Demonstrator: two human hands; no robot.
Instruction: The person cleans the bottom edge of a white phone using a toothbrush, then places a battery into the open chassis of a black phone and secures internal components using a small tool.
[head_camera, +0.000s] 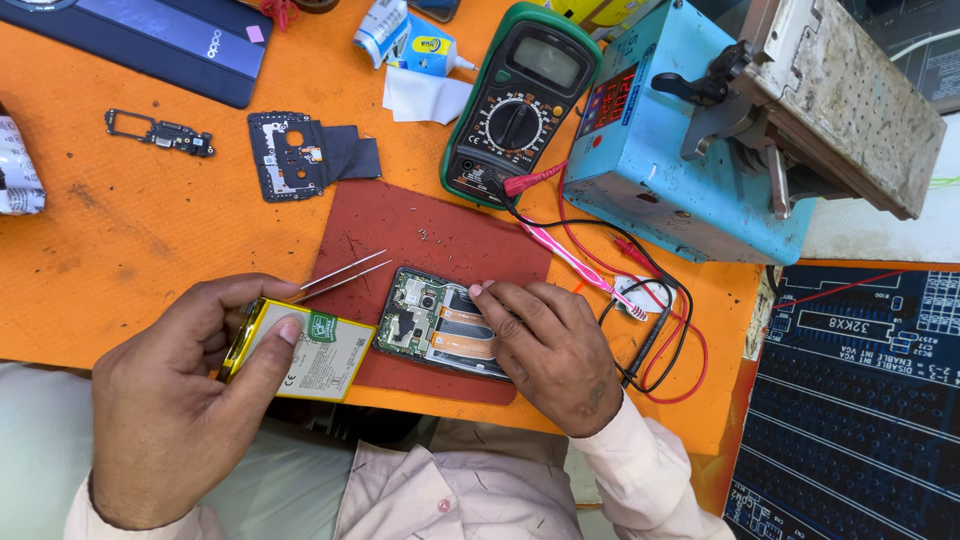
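Note:
My left hand (185, 385) grips a flat phone battery (315, 352) with a yellow edge and white label, lifted just left of the opened phone; metal tweezers (340, 276) stick out from the same hand toward the upper right. My right hand (548, 348) rests on the opened phone body (430, 322), fingers pressing its right part where orange flex cables show. The phone lies on a dark red mat (430, 235) over the orange table (150, 230).
A green multimeter (520, 100) with red and black leads (660, 320) sits behind the mat. A blue machine (690, 160) stands at right. A black phone back cover (165, 40), small circuit boards (300, 155), a glue tube (420, 45) and a dark printed mat (860, 400) lie around.

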